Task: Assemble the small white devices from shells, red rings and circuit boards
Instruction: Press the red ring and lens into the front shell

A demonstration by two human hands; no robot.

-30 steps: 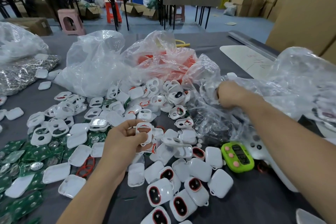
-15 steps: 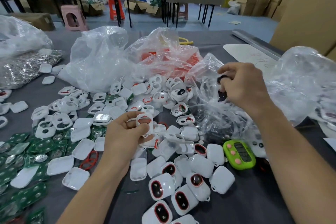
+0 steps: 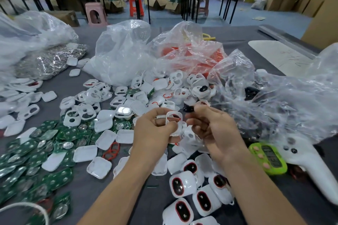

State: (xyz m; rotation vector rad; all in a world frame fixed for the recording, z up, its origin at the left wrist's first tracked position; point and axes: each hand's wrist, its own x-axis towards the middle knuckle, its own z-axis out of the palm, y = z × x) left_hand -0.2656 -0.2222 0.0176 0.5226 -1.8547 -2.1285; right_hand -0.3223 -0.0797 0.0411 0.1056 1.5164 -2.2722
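A white shell (image 3: 173, 115) is held just above the middle of the frame, pinched at its left edge by the curled thumb and fingers of the left hand (image 3: 151, 130). Its long axis is roughly upright, and its open window is turned toward the camera. A red ring (image 3: 177, 118) can be seen seated inside that window.

Just right of the shell and slightly higher, a small black part (image 3: 188, 109) is pinched between thumb and forefinger of the right hand (image 3: 214, 127). The other fingers of that hand are loosely curled below. The part and the shell are near each other but not touching. The part is judged to be meant for the window, so a short leftward and downward move by the right hand would be called for. Nothing is seen in the gap between them.

Below the hands, loose white shells are heaped, and finished devices (image 3: 182, 184) with red-rimmed dark windows are gathered at lower centre. Green circuit boards (image 3: 60, 133) are spread at lower left, with a loose red ring (image 3: 111, 150) beside them. A clear bag (image 3: 274, 100) holding dark pieces is crumpled at right, just beside the right hand. A green counter (image 3: 268, 158) is lying at lower right.
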